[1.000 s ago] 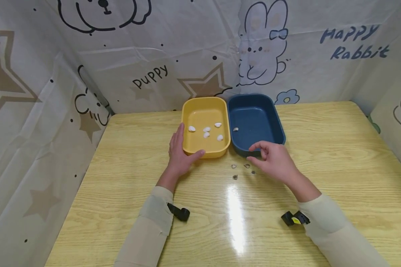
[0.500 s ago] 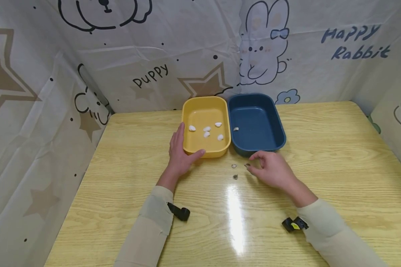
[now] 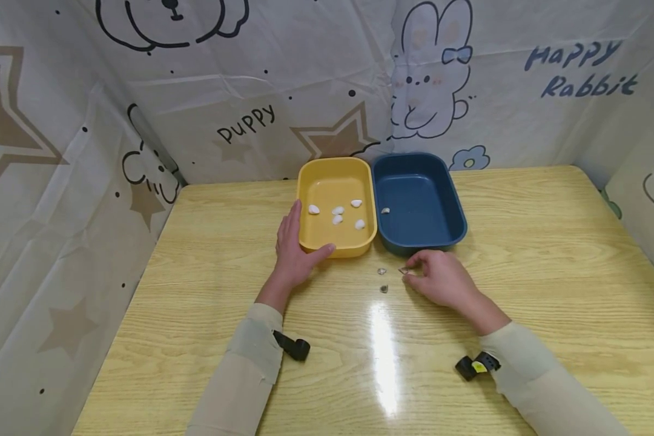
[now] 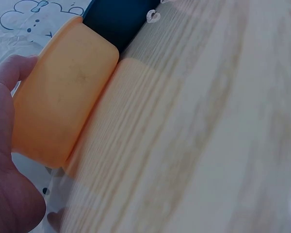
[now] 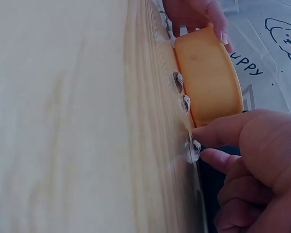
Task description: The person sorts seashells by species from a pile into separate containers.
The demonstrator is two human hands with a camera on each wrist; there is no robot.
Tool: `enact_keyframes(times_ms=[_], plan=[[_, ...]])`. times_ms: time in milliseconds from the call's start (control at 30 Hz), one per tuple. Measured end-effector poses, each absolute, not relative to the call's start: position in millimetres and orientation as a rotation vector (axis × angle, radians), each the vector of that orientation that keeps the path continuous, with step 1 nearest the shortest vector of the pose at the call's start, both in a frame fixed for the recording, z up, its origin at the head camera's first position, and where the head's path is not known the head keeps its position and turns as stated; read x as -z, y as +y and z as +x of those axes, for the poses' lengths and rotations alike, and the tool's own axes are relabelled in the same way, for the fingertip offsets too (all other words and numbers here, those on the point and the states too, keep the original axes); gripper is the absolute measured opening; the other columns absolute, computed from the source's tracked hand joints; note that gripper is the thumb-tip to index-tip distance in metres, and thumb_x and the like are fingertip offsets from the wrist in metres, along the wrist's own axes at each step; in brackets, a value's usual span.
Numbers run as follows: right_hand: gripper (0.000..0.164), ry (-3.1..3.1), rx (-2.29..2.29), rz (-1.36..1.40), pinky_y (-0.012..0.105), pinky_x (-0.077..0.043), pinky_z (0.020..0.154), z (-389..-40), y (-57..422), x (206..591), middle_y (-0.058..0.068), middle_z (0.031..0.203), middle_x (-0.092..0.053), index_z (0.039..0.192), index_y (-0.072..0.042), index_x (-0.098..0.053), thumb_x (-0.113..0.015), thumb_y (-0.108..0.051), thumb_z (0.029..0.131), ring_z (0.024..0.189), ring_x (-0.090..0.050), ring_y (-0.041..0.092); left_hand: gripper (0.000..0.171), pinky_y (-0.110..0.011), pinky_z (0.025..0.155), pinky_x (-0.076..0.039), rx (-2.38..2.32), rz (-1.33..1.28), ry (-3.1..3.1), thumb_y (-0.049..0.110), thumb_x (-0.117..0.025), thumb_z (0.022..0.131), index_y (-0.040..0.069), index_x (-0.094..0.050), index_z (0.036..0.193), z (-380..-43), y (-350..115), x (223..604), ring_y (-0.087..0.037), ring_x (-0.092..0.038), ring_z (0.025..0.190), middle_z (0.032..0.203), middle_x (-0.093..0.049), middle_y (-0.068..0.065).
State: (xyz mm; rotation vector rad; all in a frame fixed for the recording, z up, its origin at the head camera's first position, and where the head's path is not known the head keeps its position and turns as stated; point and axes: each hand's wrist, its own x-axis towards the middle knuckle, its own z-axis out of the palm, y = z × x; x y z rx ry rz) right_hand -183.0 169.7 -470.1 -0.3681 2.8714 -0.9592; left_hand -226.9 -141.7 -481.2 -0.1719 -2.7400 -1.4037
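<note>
My left hand (image 3: 294, 254) rests against the near left corner of a yellow plastic box (image 3: 335, 249), fingers straight along its side and thumb along the front. Several white seashells (image 3: 337, 211) lie inside that box. My right hand (image 3: 441, 278) is at the table in front of a dark blue box (image 3: 422, 212), pinching a small ribbed seashell (image 5: 194, 151) between thumb and index finger. Two more small shells lie left of it: a pale one (image 3: 381, 271) and a darker one (image 3: 384, 289). Inside the blue box sits one small shell (image 3: 385, 211).
The two boxes stand side by side at the back of the wooden table (image 3: 196, 290). Behind them hangs a printed cloth (image 3: 327, 79) with cartoon drawings. A black camera (image 3: 297, 349) is strapped to the left sleeve, another (image 3: 471, 366) to the right.
My right hand has come down from the blue box's near rim to the table, its thumb and index finger closing on a shell. The left hand stays on the yellow box.
</note>
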Motion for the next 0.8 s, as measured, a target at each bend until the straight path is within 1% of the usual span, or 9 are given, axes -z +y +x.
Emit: enact_keyframes(times_ms=[233,533,800], plan=[[0.02,2.878,0.965,-0.406,0.035,-0.038,0.053,-187.4,168.9,477.0,-0.002,0.059,-0.049,0.098,-0.005,-0.074,-0.076,-0.021,0.086,0.053,-0.046,0.015,0.113,-0.055,0.116,-0.002,1.415,-0.154,-2.742,0.053,-0.078,0.081,0.044,0.003,0.158,-227.6,-142.0,482.5,-0.021,0.005,0.15,0.165,-0.002,0.015],[0.013,2.856,1.007,-0.41,0.034,-0.038,0.053,-184.4,165.8,475.1,-0.002,0.058,-0.048,0.093,-0.005,-0.072,-0.075,-0.017,0.088,0.052,-0.045,0.015,0.113,-0.055,0.116,-0.002,1.414,-0.158,-2.738,0.053,-0.078,0.081,0.044,0.003,0.159,-228.5,-142.2,483.6,-0.022,0.004,0.15,0.165,-0.002,0.015],[0.016,2.861,1.033,-0.409,0.034,-0.037,0.053,-184.6,164.3,476.9,-0.002,0.058,-0.048,0.096,-0.005,-0.073,-0.076,-0.018,0.088,0.052,-0.044,0.015,0.113,-0.055,0.116,-0.002,1.413,-0.172,-2.733,0.05,-0.078,0.081,0.042,0.003,0.159,-228.3,-142.4,483.3,-0.023,0.004,0.15,0.165,-0.002,0.013]])
